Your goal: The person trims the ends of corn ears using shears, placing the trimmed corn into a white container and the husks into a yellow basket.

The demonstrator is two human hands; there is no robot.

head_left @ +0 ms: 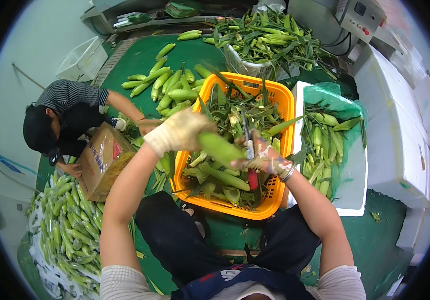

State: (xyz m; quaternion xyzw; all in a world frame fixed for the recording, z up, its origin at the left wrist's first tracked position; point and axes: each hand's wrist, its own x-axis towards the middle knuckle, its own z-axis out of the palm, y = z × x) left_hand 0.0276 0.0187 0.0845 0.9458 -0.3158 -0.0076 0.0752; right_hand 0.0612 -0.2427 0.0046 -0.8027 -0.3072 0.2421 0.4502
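Observation:
My left hand [184, 131], in a pale work glove and blurred by motion, is closed round a green ear of corn in its husk [219, 149]. The ear slants down to the right, its lower end beside my right hand [270, 159]. That hand, in a patterned glove, is closed on a red-handled cutting tool [252, 177] with a dark, narrow blade pointing up; knife or shears, I cannot tell. Both hands are above an orange plastic basket [285, 107], where husks, leaves and trimmed ends [225, 181] lie.
A white foam box [350, 200] with green netting and corn stands right of the basket. Loose corn [167, 87] lies beyond it, before a white crate heaped with corn and leaves [275, 37]. At left, a co-worker [77, 100] handles a cardboard box [102, 162] beside wrapped corn [72, 225].

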